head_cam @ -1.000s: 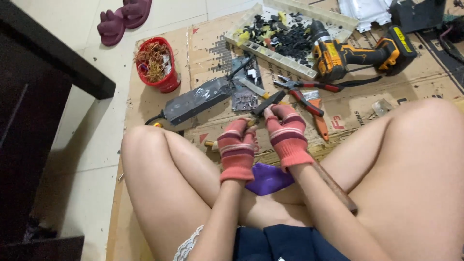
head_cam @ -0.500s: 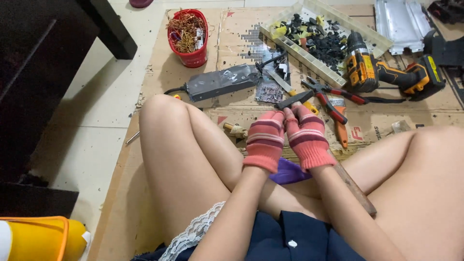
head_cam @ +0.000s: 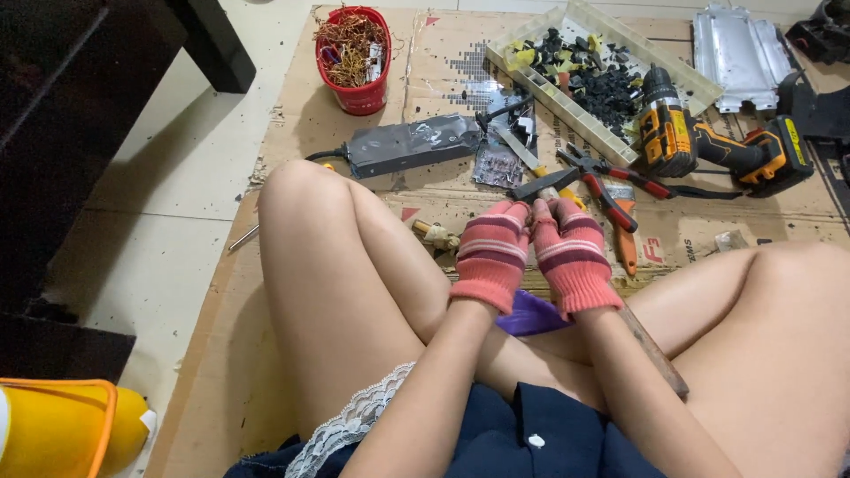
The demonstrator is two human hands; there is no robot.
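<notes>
a: what have i got in front of me right now?

b: i'm sitting cross-legged on a sheet of cardboard point(head_cam: 266, 354), both hands in pink striped gloves, pressed together over my shins. the left hand point(head_cam: 492, 257) and the right hand point(head_cam: 573, 257) touch at the fingertips, fingers curled in around something small between them. i cannot tell what it is, the gloves hide it.

a: so both are clenched?

b: curled tight, yes, but whether they actually pinch a piece i cannot tell.

a: what's close by?

b: a hammer point(head_cam: 651, 350) with a wooden handle runs under my right wrist, its dark head poking out just beyond the fingertips. red-handled pliers point(head_cam: 611, 181) lie just past that, and an orange screwdriver point(head_cam: 625, 248) beside them. a purple cloth point(head_cam: 529, 314) sits under my wrists.

a: further out?

b: a yellow and black cordless drill point(head_cam: 708, 146) on the right, a pale tray point(head_cam: 567, 97) of dark scrap parts, a grey metal box point(head_cam: 407, 146) with a cable, and a red cup point(head_cam: 359, 66) full of copper wire bits.
</notes>
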